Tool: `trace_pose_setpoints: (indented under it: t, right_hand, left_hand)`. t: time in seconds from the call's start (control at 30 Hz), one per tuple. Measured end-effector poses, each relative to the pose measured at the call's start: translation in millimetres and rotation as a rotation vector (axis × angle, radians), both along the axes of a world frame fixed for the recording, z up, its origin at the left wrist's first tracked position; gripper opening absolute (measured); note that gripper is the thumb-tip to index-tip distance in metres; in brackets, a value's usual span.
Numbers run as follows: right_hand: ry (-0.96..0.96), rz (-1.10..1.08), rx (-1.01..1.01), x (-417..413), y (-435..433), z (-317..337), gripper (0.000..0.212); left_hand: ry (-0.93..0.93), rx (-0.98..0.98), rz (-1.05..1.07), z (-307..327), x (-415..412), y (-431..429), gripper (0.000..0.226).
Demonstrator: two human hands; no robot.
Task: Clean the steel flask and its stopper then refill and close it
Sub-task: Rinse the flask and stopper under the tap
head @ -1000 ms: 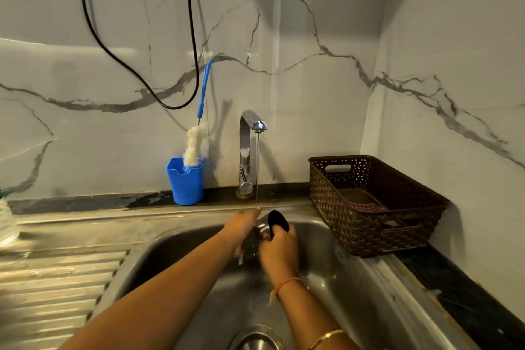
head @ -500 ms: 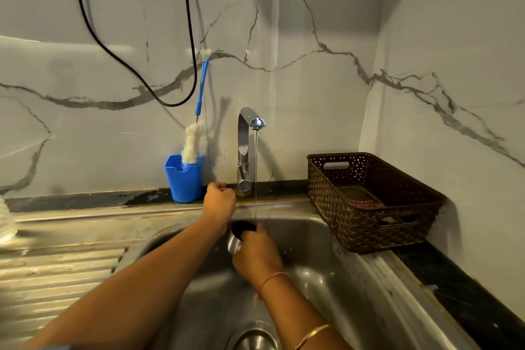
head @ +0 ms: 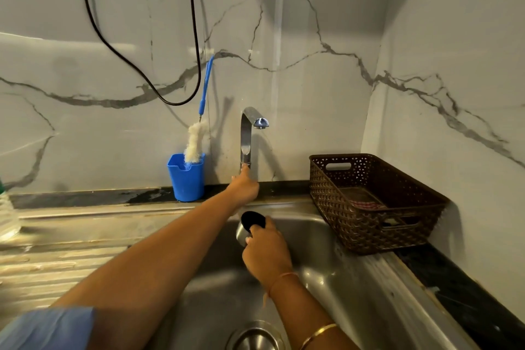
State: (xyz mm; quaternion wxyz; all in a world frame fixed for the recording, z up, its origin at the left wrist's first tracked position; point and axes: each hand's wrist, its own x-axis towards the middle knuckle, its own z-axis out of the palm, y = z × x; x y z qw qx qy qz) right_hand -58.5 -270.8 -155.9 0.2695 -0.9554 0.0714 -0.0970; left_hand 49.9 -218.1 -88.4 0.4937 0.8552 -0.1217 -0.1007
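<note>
The sink is brushed steel with a dull sheen; the tap is mirror-bright chrome. The stopper has a matt black top over shiny steel. The cup is smooth blue plastic, the basket brown perforated plastic, the wall glossy veined marble.

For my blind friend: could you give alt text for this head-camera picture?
A person's left hand touches the base of the tap while the right hand holds a black-topped steel piece, likely the stopper, over the sink. A blue cup with a brush stands behind it, a brown basket to its right.
</note>
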Motion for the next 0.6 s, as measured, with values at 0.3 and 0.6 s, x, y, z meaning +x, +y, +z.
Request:
trace_pose_setpoints:
  t: [0.3,0.6]
  right_hand:
    - [-0.114,0.027,0.267,-5,2,23,0.034]
    - [0.370,0.072,1.524,-30,14,57,0.022]
  left_hand:
    - [0.526,-0.780,0.392,-47,-66,61,0.036]
    - [0.501,-0.635,0.037,-40,-104,102,0.073]
